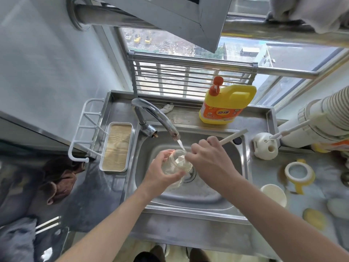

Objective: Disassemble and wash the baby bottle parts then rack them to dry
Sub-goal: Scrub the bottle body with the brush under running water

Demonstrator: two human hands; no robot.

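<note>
Over the steel sink (222,193) my left hand (160,173) grips a clear baby bottle body (174,164), its mouth tilted up toward the tap. My right hand (207,157) holds the cream handle of a bottle brush (234,136); the brush's white sponge head sits inside the bottle. A thin stream of water runs from the faucet (156,118) into the bottle mouth. On the counter at the right lie a yellow collar ring with handles (299,173), a cream cap (274,193), a yellow disc (313,218) and a pale part (338,205).
A yellow detergent jug (226,104) stands behind the sink. A white drying rack with a wooden-look tray (116,146) sits to the left. A cream brush holder (264,146) stands at the right rim. A brown cloth (60,176) lies on the left counter.
</note>
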